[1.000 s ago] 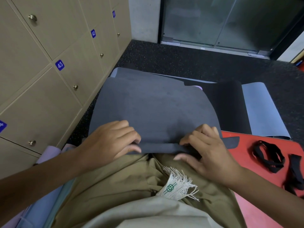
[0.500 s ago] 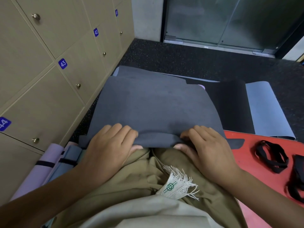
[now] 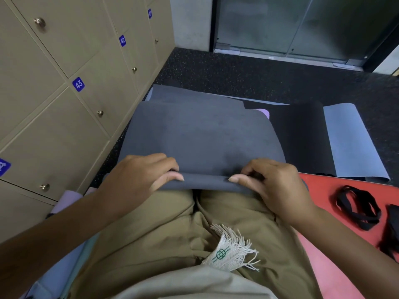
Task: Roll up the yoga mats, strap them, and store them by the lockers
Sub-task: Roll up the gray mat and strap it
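A person kneeling on the floor grips the near edge of a dark grey yoga mat (image 3: pixel 200 134), where a first narrow fold of the mat is turned over just in front of the knees. The left hand (image 3: pixel 138 180) curls over the fold near its left end, thumb underneath and fingers on top, pinching the mat. The right hand (image 3: pixel 274 184) does the same near the right end, its thumb tip showing at the rolled edge and its fingers bent over the top. The 2 hands sit well apart along the fold.

The grey mat lies flat, stretching away from the person over other mats spread on the dark speckled floor (image 3: pixel 248 76): a black mat (image 3: pixel 302 137) just to its right, a light blue-grey mat (image 3: pixel 349 143) beyond that, and a sliver of lilac mat (image 3: pixel 263 112) peeking out between. A red mat (image 3: pixel 336 190) lies under the person's right forearm, carrying a tangle of black straps (image 3: pixel 356 206).

Beige lockers (image 3: pixel 64 126) run along the left, with blue number tags reading 41, 42 and 43. Rolled mats in lilac and pale blue (image 3: pixel 67 197) lie at their foot, beside the person's left arm. Khaki trousers (image 3: pixel 172 234) fill the foreground, and a glass door (image 3: pixel 302 24) closes the far wall.
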The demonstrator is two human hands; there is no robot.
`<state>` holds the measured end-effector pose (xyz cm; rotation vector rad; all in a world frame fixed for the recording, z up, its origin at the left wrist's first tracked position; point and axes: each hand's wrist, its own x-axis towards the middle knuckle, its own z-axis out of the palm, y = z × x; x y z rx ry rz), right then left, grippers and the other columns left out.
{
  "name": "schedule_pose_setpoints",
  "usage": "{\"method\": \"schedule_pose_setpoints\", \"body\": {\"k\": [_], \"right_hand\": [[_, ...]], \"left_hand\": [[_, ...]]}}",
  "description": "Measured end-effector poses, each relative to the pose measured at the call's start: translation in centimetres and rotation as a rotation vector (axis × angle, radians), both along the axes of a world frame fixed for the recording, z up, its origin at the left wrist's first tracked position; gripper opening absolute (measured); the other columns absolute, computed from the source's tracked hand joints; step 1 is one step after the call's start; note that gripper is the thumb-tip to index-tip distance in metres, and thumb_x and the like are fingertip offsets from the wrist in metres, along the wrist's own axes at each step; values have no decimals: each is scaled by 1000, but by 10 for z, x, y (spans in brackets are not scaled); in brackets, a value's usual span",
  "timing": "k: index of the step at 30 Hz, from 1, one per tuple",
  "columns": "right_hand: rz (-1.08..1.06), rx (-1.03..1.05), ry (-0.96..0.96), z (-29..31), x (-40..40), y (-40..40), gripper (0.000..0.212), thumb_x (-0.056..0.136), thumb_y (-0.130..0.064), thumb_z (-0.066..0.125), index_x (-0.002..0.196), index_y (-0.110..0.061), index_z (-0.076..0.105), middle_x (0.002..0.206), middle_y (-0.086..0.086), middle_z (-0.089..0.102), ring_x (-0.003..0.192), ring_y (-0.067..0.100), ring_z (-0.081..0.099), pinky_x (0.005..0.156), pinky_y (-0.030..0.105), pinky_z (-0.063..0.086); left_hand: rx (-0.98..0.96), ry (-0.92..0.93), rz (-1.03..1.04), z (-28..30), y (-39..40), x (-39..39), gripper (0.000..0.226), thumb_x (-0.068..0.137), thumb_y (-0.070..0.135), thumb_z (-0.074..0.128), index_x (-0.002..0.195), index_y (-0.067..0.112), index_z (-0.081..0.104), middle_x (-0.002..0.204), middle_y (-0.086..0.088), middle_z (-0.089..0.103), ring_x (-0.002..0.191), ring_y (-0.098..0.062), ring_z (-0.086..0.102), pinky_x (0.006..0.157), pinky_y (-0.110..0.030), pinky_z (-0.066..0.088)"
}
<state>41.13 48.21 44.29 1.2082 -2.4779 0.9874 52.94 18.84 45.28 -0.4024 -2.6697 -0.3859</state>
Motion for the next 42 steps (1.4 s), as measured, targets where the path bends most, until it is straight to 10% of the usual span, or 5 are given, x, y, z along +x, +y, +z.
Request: {"method": "schedule_pose_setpoints", "body": {"k": [11, 20, 28, 35, 42], "right_hand": [[-164, 107, -201, 6, -20, -14, 51, 68, -79, 62, 64, -28, 59, 57, -13, 51, 74, 5, 53, 60, 18, 37], [78, -50, -442, 3, -37, -22, 33, 75, -50, 79, 66, -24, 62, 69, -7, 60, 67, 11, 55, 63, 14, 38], [26, -80, -245, -3, -44, -26, 38, 80, -56, 79, 66, -23, 66, 66, -12, 63, 63, 11, 61, 59, 33, 47], [95, 108, 329, -3, -33, -13, 47, 95, -53, 67, 80, -9, 72, 70, 0, 59, 63, 21, 56, 61, 32, 45], [116, 255, 433, -3, -31, -2, 51, 93, -59, 68, 94, -8, 73, 91, 4, 67, 74, 29, 60, 67, 40, 43]], "left_hand": [[261, -138, 111, -4, -2, -21, 39, 85, 59, 61, 69, 24, 56, 68, 19, 47, 65, 0, 46, 63, -8, 34], [352, -211, 13, -7, -19, -33, 32, 91, 50, 63, 76, 23, 66, 72, 13, 49, 62, -3, 46, 62, -9, 32], [63, -124, -125, -8, -27, -27, 50, 83, 66, 69, 87, 16, 66, 84, 11, 58, 73, -4, 52, 66, -18, 39], [-274, 15, -7, -13, -5, -14, 45, 101, 49, 52, 89, 9, 67, 80, -4, 62, 68, -25, 61, 56, -41, 53], [-136, -1, 90, -21, -7, -19, 46, 104, 50, 45, 88, 13, 67, 82, 2, 63, 70, -24, 60, 66, -36, 44]]}}
